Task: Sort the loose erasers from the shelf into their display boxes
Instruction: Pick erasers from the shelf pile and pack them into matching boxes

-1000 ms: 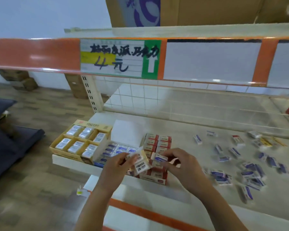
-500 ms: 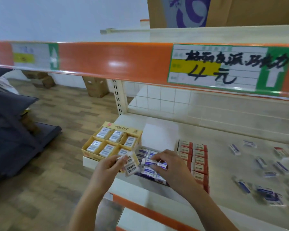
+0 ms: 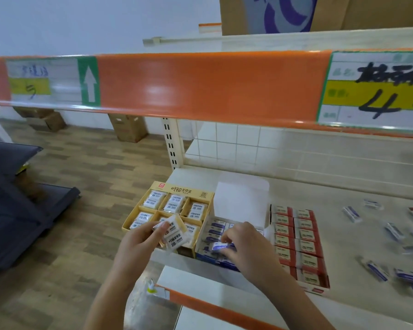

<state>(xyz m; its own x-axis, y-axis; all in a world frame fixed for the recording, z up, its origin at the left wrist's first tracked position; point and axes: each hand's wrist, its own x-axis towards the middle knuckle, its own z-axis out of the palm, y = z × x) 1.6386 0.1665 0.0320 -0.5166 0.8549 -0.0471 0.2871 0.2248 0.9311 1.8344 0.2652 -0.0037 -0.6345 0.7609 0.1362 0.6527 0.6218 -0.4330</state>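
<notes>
Pinching one blue eraser (image 3: 221, 247) in my right hand (image 3: 244, 250), over the blue box (image 3: 212, 234) at lower centre. My left hand (image 3: 138, 244) clamps two white erasers (image 3: 173, 234) above the yellow box (image 3: 177, 210).

Risk: a crooked drop jams the row; the left pair may slip.

Change: a second ago both hands hung over the red box (image 3: 298, 244). Loose erasers (image 3: 391, 234) remain at right on the shelf (image 3: 343, 201).
</notes>
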